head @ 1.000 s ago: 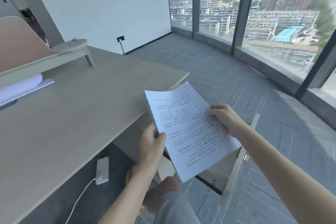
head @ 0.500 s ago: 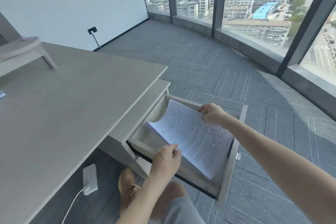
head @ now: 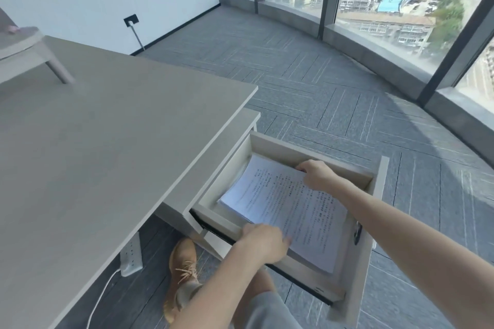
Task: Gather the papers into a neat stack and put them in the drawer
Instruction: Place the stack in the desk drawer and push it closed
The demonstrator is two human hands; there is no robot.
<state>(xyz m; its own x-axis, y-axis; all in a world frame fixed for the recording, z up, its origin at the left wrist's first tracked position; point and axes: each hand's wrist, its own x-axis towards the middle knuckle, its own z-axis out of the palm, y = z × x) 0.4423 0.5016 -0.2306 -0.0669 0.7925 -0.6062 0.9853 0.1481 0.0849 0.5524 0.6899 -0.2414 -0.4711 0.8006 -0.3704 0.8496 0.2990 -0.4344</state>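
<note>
A stack of white printed papers lies inside the open drawer that is pulled out from under the desk's right end. My left hand grips the stack's near edge over the drawer's near wall. At the stack's far edge, close to the drawer's far wall, my right hand pinches the paper. The stack's far left part still curves upward a little. Part of its near edge is hidden by my left hand.
The grey desk top fills the left side, with a small riser shelf at its back. A white power strip and my brown shoe are on the carpet below. Windows curve along the right.
The stack has gone from held in the air beside the desk down into the open drawer. Both hands moved down with it and still hold its edges.
</note>
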